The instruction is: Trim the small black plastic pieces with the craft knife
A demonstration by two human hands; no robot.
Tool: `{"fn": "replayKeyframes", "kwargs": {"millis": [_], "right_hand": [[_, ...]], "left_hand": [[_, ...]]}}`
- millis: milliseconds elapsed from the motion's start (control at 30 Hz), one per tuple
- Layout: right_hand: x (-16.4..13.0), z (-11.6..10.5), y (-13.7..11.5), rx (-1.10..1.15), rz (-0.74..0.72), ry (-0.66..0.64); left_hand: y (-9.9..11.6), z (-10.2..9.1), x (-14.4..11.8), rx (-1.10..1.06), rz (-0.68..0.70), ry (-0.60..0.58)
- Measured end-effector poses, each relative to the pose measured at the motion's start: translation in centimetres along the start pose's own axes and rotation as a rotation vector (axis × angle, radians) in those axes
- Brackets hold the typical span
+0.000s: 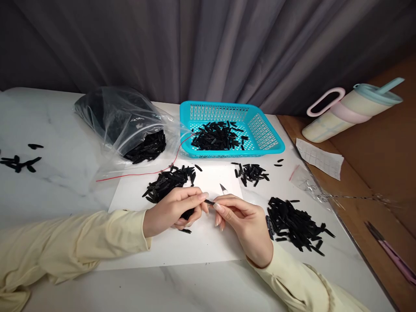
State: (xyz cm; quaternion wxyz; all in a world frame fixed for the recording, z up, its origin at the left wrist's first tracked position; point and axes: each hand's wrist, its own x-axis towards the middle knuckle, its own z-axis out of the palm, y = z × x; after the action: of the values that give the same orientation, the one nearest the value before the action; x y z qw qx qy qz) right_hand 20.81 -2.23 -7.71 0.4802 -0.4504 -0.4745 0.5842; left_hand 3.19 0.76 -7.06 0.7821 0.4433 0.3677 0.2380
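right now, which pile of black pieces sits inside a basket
The pile of black pieces in the blue basket; the other piles lie on the white paper, on the table or in the clear bag.

Soft, even light seems to fall from above, leaving the paper (130,253) and the desk (58,130) pale and bright, while the far curtain (162,47) sinks into dimness, darkest toward the corners. Small glints streak the plastic bag (125,115) at the far left. Shadows below the hands (247,219) are faint. Black strips (290,223) merge into dark masses with little detail. Wide-angle stretching makes the cup (351,110) lean outward at the far right.
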Motion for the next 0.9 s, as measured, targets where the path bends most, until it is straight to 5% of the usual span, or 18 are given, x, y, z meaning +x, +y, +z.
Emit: {"fn": "replayKeyframes", "kwargs": {"millis": [900], "right_hand": [[0.02,-0.11,0.49,0.055,-0.003,0.021]], "left_hand": [[-0.28,-0.09,-0.14,-0.031,0.076,-0.027]]}}
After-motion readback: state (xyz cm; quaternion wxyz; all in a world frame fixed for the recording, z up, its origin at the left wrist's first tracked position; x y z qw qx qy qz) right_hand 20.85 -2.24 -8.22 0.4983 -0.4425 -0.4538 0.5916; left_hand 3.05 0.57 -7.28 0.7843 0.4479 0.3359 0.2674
